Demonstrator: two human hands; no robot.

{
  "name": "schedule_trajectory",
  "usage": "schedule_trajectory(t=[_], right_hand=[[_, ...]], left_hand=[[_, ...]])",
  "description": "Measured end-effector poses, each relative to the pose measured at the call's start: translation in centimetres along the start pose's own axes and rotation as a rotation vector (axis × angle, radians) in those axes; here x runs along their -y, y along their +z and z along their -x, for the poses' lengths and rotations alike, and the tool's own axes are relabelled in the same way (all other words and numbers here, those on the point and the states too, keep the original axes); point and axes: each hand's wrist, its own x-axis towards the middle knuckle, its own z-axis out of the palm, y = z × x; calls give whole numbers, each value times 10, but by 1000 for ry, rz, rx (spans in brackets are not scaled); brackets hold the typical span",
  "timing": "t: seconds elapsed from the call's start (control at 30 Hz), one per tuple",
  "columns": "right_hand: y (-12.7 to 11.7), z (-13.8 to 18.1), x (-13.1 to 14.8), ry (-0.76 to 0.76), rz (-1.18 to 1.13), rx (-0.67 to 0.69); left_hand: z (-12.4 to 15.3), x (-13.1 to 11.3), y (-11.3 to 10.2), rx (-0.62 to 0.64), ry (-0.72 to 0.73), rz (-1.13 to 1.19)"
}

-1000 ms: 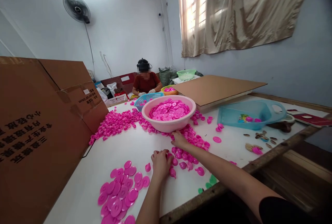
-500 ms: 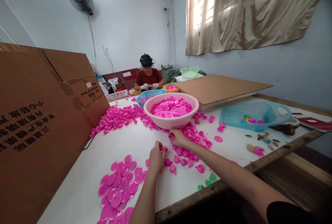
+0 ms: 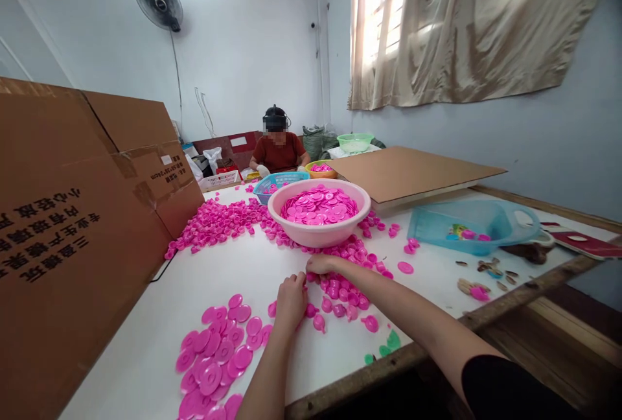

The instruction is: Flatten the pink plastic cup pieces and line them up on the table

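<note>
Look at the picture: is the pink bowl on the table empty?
No, the pink bowl is heaped with flat pink discs.

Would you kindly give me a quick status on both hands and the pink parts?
Left hand and right hand both down on loose pink caps. Grip unclear. Pink basin of discs just beyond.
</note>
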Motion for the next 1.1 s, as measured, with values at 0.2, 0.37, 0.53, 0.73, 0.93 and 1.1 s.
schedule_trajectory(t=[0.2,0.37,0.53,0.73,0.93,1.1], right_hand=[[7,-3,-12,56,-11,-17],[21,-4,-20,114,-2,-88],[11,10,-23,57,11,-188],[-20,43,-44,-61,137,-286],[-3,57,-58,-101,221,-338],[7,60,-51,-189,280,-391]], left_hand=[[3,-6,4,117,11,-82],[-2,-11,13,110,-64,-188],[3,-15,13,78,-32,-202],[9,-12,13,-20,0,-178],[13,-16,6,-55,1,-141],[19,-37,1,-105,207,-3]])
